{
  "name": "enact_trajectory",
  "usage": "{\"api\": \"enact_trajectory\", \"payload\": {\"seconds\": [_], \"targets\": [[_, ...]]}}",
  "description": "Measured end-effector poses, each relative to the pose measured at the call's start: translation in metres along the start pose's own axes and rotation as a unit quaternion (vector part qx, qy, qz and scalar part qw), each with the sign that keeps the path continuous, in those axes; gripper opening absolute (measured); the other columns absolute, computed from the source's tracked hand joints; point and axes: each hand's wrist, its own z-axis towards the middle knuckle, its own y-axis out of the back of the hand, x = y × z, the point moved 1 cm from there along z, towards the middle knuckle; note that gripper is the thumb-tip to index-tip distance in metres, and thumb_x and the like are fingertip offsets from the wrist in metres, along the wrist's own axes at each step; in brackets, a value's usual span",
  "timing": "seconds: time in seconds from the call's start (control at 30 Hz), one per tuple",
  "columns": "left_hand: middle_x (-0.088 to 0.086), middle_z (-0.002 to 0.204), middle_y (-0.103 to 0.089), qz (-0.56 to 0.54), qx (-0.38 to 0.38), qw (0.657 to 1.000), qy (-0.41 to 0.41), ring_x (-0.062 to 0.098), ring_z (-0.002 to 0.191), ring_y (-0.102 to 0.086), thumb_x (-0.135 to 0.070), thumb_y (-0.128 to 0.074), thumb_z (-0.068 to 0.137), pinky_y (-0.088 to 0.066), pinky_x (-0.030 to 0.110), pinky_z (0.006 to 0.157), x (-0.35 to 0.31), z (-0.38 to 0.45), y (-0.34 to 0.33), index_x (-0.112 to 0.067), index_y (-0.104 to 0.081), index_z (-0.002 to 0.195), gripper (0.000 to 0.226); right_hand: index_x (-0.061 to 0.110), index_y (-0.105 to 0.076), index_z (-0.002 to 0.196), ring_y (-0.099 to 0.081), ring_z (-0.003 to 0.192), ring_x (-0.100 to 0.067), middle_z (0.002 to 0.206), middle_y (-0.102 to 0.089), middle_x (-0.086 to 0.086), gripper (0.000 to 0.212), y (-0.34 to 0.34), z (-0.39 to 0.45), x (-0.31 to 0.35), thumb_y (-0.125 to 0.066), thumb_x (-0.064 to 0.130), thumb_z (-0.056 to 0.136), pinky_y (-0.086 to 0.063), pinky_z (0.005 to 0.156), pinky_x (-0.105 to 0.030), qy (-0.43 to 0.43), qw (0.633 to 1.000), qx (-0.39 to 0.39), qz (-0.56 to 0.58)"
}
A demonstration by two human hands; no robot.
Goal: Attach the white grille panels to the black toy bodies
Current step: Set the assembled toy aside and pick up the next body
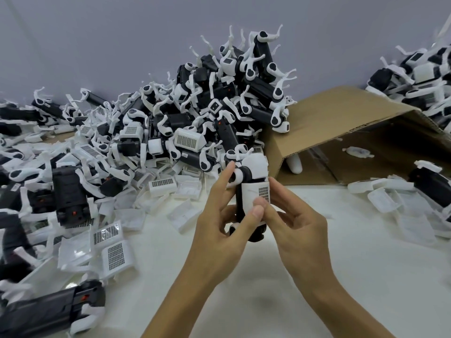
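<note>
White and bare in its near part, the desk [317, 276] carries everything. Just above that bare patch both hands meet around one black plastic toy body with white legs [246, 181], held upright off the surface. The left hand [214, 228] curls round the body's lower left side, thumb laid across the front and forefinger stretched up to a white leg joint. The right hand [300, 223] grasps it from the right, thumb pressing the lower edge of the white grille panel [256, 193], which lies against the body's front (whether its clips have caught cannot be told).

To seat it well, I would keep the left hand's grip steady as a brace and press evenly with both thumbs along the panel's edges, not on the perforated patch, which probably flexes.

Beyond, loose white grille panels [114, 254] lie scattered on the left, then a tall heap of black-and-white toy bodies [214, 98]. An open brown cardboard box [341, 123] lies on its side at right.
</note>
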Motion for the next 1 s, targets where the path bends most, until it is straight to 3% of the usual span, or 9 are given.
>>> {"api": "enact_trajectory", "payload": {"seconds": [0.1, 0.23, 0.3, 0.37, 0.57, 0.7, 0.83, 0.9, 1.0], "targets": [[-0.007, 0.132, -0.067, -0.033, -0.020, 0.999, 0.015, 0.021, 0.113, -0.069, -0.017, -0.071, 0.086, -0.059, 0.040, 0.089, 0.002, 0.001, 0.003, -0.047, -0.036, 0.147, 0.077, 0.035, -0.068, 0.123, -0.069, 0.109, -0.002, 0.114, -0.074, 0.019, 0.037, -0.004, 0.000, 0.000, -0.062, 0.039, 0.087, -0.054, 0.083, -0.012, -0.019, 0.999, 0.018, 0.043], [-0.001, 0.126, -0.070, -0.083, -0.012, 0.996, 0.042, 0.023, 0.105, -0.073, -0.011, -0.070, 0.085, -0.059, 0.030, 0.081, 0.002, 0.004, 0.002, -0.048, -0.041, 0.146, 0.077, 0.032, -0.074, 0.106, -0.071, 0.102, -0.009, 0.102, -0.077, 0.012, 0.037, -0.003, 0.005, 0.001, -0.064, 0.053, 0.077, -0.058, 0.077, -0.018, -0.082, 0.995, 0.013, 0.051], [0.001, 0.119, -0.072, -0.094, -0.015, 0.994, 0.049, 0.025, 0.100, -0.074, -0.012, -0.070, 0.084, -0.059, 0.029, 0.078, 0.001, 0.005, 0.003, -0.049, -0.042, 0.145, 0.077, 0.038, -0.078, 0.103, -0.073, 0.101, -0.013, 0.103, -0.078, 0.007, 0.035, -0.003, 0.005, 0.002, -0.058, 0.061, 0.084, -0.061, 0.080, -0.029, -0.115, 0.990, 0.064, 0.042], [0.006, 0.116, -0.074, -0.103, -0.014, 0.993, 0.052, 0.026, 0.103, -0.073, -0.011, -0.070, 0.083, -0.059, 0.032, 0.081, 0.000, 0.005, 0.006, -0.042, -0.042, 0.147, 0.076, 0.048, -0.076, 0.103, -0.073, 0.098, -0.013, 0.104, -0.078, 0.005, 0.031, -0.005, 0.004, 0.005, -0.052, 0.064, 0.092, -0.061, 0.077, -0.028, -0.118, 0.988, 0.095, 0.037], [0.011, 0.116, -0.074, -0.092, -0.001, 0.994, 0.055, 0.028, 0.100, -0.074, -0.006, -0.070, 0.083, -0.060, 0.035, 0.081, -0.002, 0.004, 0.005, -0.035, -0.044, 0.147, 0.075, 0.031, -0.082, 0.099, -0.076, 0.081, -0.016, 0.089, -0.079, -0.001, 0.030, -0.004, -0.001, 0.006, -0.054, 0.042, 0.096, -0.059, 0.063, -0.020, -0.069, 0.995, 0.053, 0.050], [0.010, 0.114, -0.074, -0.084, -0.002, 0.995, 0.053, 0.030, 0.099, -0.074, -0.013, -0.071, 0.084, -0.061, 0.040, 0.080, -0.006, 0.004, 0.004, -0.041, -0.052, 0.138, 0.064, 0.037, -0.081, 0.097, -0.075, 0.086, -0.010, 0.092, -0.079, 0.004, 0.027, -0.003, -0.001, 0.009, -0.055, 0.042, 0.095, -0.057, 0.062, -0.016, -0.047, 0.996, 0.052, 0.056], [0.007, 0.103, -0.077, -0.050, -0.026, 0.998, 0.040, 0.024, 0.093, -0.075, -0.018, -0.072, 0.082, -0.060, 0.030, 0.072, -0.006, 0.002, 0.001, -0.042, -0.060, 0.124, 0.050, 0.031, -0.081, 0.092, -0.076, 0.083, -0.019, 0.088, -0.078, -0.001, 0.031, -0.003, -0.001, 0.006, -0.057, 0.050, 0.093, -0.062, 0.061, -0.030, -0.074, 0.996, 0.041, 0.042], [0.005, 0.100, -0.078, -0.042, -0.032, 0.998, 0.029, 0.022, 0.091, -0.076, -0.020, -0.073, 0.083, -0.060, 0.029, 0.071, -0.007, 0.001, 0.000, -0.043, -0.060, 0.125, 0.050, 0.034, -0.081, 0.090, -0.076, 0.086, -0.017, 0.088, -0.079, 0.002, 0.030, -0.001, -0.001, 0.005, -0.057, 0.050, 0.092, -0.063, 0.066, -0.030, -0.064, 0.997, 0.032, 0.024], [0.007, 0.104, -0.077, -0.055, -0.048, 0.997, 0.021, 0.023, 0.097, -0.074, -0.031, -0.076, 0.082, -0.060, 0.030, 0.074, -0.007, -0.001, -0.007, -0.044, -0.058, 0.129, 0.052, 0.033, -0.081, 0.092, -0.076, 0.082, -0.020, 0.088, -0.078, -0.001, 0.031, -0.001, 0.000, 0.009, -0.062, 0.058, 0.089, -0.061, 0.058, -0.030, -0.079, 0.995, 0.043, 0.050]]}}
